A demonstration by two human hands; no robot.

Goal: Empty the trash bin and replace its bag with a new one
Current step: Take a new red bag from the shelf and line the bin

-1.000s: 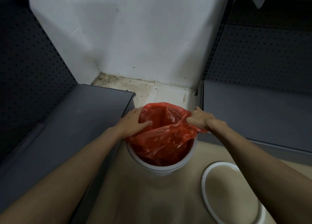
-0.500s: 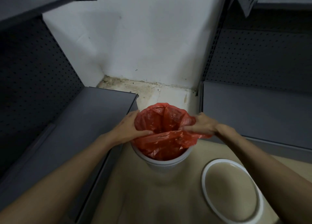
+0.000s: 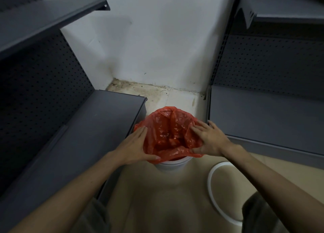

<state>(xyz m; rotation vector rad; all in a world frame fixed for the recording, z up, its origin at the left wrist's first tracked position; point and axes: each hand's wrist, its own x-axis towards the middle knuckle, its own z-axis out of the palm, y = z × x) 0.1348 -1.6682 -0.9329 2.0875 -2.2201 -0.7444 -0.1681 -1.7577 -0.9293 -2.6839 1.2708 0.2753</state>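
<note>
A white round trash bin (image 3: 172, 164) stands on the floor between two grey shelf units. A red plastic bag (image 3: 168, 127) sits in it, its mouth spread wide over the rim. My left hand (image 3: 135, 145) lies flat on the bag's left side, thumb pressing the film at the near rim. On the right side, my right hand (image 3: 209, 138) has its fingers spread on the bag and its thumb pinching the near edge. The inside of the bag is dark and crumpled.
A white ring (image 3: 220, 190), the bin's loose rim, lies on the beige floor at the right. Grey shelves (image 3: 98, 127) flank the bin left and another shelf unit (image 3: 266, 117) stands right. A white wall (image 3: 157, 39) closes the corner behind.
Both hands went from clutching bunched bag edges to lying spread on its sides. The bag's mouth is wider and covers more of the rim. The view rose and pulled back.
</note>
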